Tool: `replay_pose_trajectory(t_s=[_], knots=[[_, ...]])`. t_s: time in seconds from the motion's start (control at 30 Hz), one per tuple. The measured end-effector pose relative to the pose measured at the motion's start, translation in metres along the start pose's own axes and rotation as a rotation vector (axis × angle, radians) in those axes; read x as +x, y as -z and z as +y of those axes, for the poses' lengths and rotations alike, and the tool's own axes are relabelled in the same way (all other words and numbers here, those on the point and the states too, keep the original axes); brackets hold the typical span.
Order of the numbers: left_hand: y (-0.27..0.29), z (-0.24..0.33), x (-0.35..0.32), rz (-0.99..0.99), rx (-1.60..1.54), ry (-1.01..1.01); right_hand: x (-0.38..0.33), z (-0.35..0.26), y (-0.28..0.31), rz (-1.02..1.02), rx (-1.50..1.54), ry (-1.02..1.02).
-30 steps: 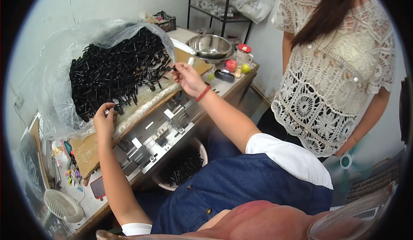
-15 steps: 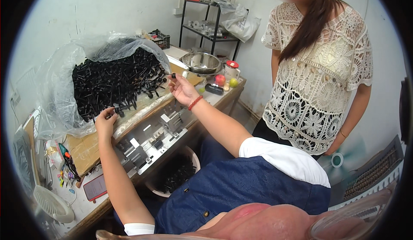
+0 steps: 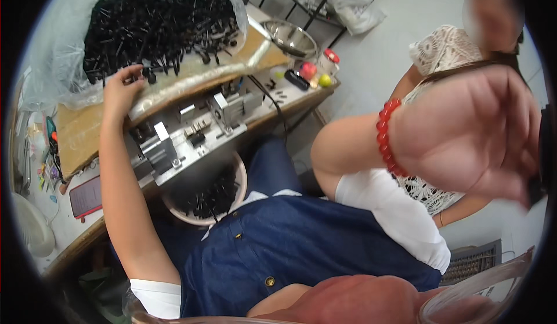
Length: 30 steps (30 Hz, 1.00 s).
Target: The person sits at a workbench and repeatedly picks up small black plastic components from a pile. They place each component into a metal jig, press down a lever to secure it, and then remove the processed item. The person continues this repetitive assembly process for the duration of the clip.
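Over the front edge of a clear plastic bag [image 3: 55, 63], my left hand [image 3: 120, 92] has its fingers curled around a small black knobbed part [image 3: 149, 77]. The bag lies open, heaped with black stemmed parts [image 3: 156, 28]. My right hand [image 3: 464, 132], with a red bead bracelet [image 3: 387, 141] on its wrist, is raised close to the camera at the right, palm showing, blurred. A small black part [image 3: 534, 192] shows at its thumb and curled fingertips; its shape is unclear. Below the bag sits a metal fixture [image 3: 200, 141] with two clamp blocks.
A bucket [image 3: 242, 176] of black parts stands below the table edge. A phone [image 3: 87, 198] lies at left. At right are a metal bowl [image 3: 290, 37], a black case [image 3: 297, 80], fruit and a red-lidded jar [image 3: 329, 60]. Another person [image 3: 444, 45] stands beyond my right arm.
My right hand has swung from the bag's right edge up close to the camera. My left hand stays at the bag's front edge. The view has shifted, and the other person appears farther right.
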<state>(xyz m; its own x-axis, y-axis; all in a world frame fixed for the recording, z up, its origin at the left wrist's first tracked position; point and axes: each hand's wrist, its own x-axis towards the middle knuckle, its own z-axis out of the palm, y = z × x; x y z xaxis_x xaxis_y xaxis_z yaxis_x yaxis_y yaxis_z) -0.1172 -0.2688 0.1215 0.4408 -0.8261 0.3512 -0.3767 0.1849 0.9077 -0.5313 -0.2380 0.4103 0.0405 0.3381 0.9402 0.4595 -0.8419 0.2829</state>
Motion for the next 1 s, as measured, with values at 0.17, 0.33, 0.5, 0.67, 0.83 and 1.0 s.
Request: replay_pose_trajectory(t_s=[0.17, 0.33, 0.5, 0.67, 0.83, 1.0], knots=[[0.015, -0.023, -0.01, 0.1, 0.112, 0.056, -0.049, 0.009, -0.035, -0.297, 0.156, -0.26], [0.005, -0.019, 0.006, 0.096, 0.14, -0.011, -0.106, 0.012, -0.049, -0.698, 0.345, -0.711], [0.003, -0.013, 0.001, 0.071, 0.128, 0.073, -0.123, 0.016, -0.054, -0.764, 0.435, -0.809], [0.005, -0.009, -0.004, 0.042, 0.164, 0.011, -0.125, 0.01, -0.056, -0.751, 0.502, -0.849], [0.011, -0.023, 0.001, 0.039, 0.052, 0.047, -0.123, 0.011, -0.057, -0.769, 0.518, -0.828], [0.007, -0.022, 0.004, 0.042, -0.012, 0.063, -0.125, 0.02, -0.052, -0.749, 0.47, -0.9]])
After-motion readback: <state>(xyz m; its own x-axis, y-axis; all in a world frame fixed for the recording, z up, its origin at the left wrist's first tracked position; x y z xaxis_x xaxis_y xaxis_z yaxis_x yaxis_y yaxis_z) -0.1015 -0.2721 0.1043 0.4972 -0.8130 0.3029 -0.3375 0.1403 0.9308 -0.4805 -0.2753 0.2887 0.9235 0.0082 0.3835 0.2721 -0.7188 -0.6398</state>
